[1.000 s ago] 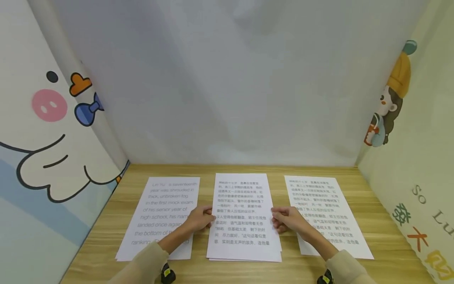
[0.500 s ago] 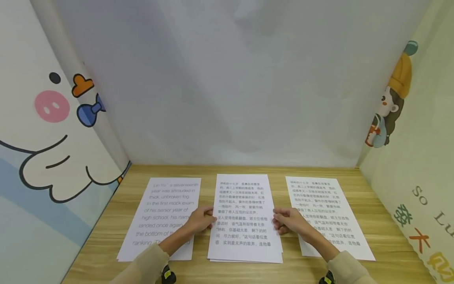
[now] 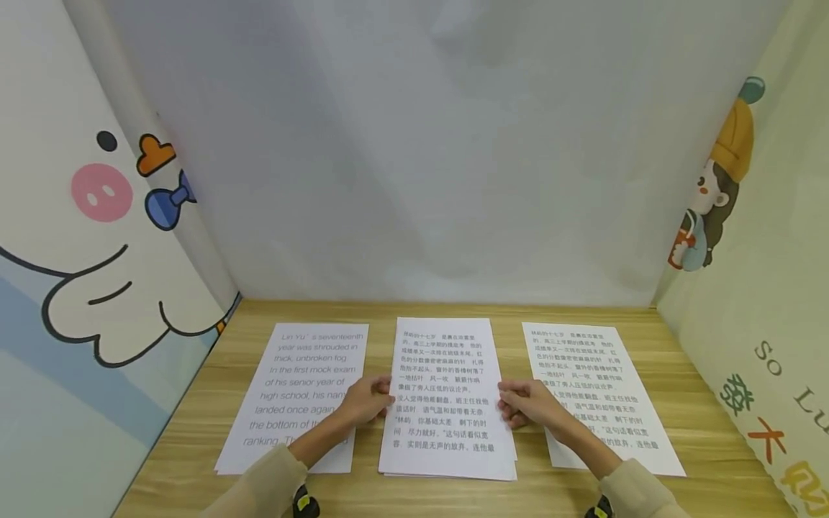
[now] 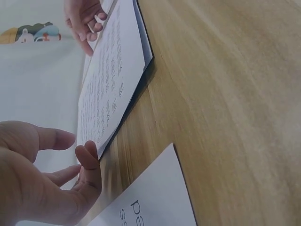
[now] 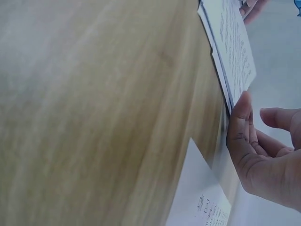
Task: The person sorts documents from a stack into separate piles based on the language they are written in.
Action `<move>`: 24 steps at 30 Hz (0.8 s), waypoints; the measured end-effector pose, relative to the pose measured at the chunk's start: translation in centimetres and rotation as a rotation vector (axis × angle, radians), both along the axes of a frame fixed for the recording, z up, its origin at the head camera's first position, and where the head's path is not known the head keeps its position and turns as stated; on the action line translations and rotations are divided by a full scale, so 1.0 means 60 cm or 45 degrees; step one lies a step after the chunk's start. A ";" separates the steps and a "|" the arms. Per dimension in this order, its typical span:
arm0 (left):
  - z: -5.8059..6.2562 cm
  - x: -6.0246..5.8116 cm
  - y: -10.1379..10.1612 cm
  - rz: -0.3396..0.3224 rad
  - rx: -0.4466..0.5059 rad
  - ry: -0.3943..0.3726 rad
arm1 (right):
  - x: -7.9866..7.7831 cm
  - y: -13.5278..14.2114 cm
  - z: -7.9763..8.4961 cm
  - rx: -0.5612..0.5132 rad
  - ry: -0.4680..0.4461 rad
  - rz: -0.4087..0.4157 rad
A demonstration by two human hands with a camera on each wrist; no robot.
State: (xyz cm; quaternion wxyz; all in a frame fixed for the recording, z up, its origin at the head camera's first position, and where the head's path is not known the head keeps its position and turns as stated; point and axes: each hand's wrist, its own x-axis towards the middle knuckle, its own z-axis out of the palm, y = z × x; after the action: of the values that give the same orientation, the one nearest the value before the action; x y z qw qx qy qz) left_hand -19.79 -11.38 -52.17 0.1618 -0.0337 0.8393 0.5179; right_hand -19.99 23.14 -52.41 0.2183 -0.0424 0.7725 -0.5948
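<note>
Left hand [image 3: 363, 401] and right hand [image 3: 529, 403] touch the centre paper stack [image 3: 443, 403] at left and right with relaxed, ungripping fingers, apparently confining its sheets.

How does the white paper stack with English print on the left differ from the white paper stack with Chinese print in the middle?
The English stack has wider-spaced lines; the Chinese stack has tighter ones. The left forearm partly covers the English stack, while the Chinese stack lies between left hand and right hand. Both show a lower sheet peeking out.
</note>
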 end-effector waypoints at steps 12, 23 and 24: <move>0.001 0.008 -0.007 0.029 0.026 0.071 | 0.005 -0.009 0.001 0.028 0.038 -0.078; -0.007 0.012 -0.007 0.042 0.159 0.013 | 0.009 -0.015 -0.005 -0.054 -0.049 -0.111; -0.008 0.012 -0.007 0.047 0.166 0.018 | 0.009 -0.014 -0.004 -0.058 -0.053 -0.108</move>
State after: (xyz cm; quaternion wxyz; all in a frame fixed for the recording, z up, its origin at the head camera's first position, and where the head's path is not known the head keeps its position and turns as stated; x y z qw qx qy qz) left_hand -19.07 -11.77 -52.64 0.1482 -0.0350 0.8040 0.5747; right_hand -19.46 22.28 -52.68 0.2080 -0.0023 0.7552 -0.6216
